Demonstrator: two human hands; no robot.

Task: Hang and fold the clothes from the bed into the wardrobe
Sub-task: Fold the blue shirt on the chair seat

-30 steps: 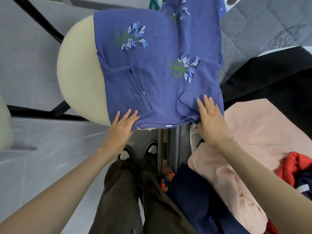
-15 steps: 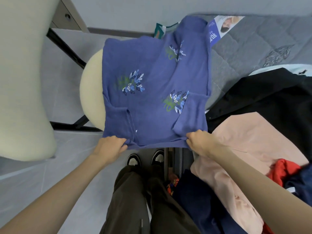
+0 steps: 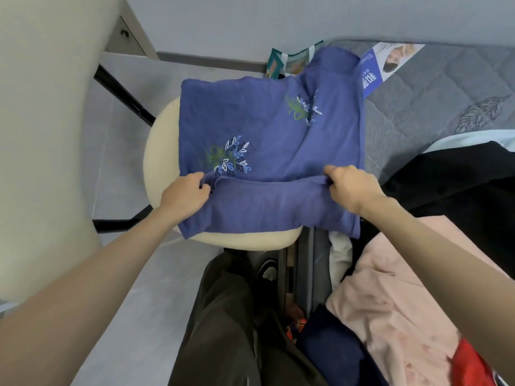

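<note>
A pale grey floor runs beside a grey quilted mattress (image 3: 434, 87), and between them stands a round cream stool (image 3: 160, 168) that serves as the folding surface. The blue shirt (image 3: 264, 129) with its stitched leaves lies spread across the stool, its far end reaching onto the mattress and its right edge overhanging the seat. The near part is doubled over itself, and each hand pinches one end of that fold: the left hand (image 3: 185, 195) has its fingers curled round the cloth at the left corner, and the right hand (image 3: 352, 188) grips the right corner. The step looks like folding the lower part up over the body. To do it well, both hands should travel level so the doubled edge lands straight across, square to the sides. The cloth between them wants enough tension to carry no wrinkle, then a pressing flat with open palms. The overhanging right side may drag the shirt off the seat, so centring it helps. A pink garment (image 3: 390, 302), a black one (image 3: 459, 188) and a red one (image 3: 471, 363) wait on the bed, so much of the task seems left.
</note>
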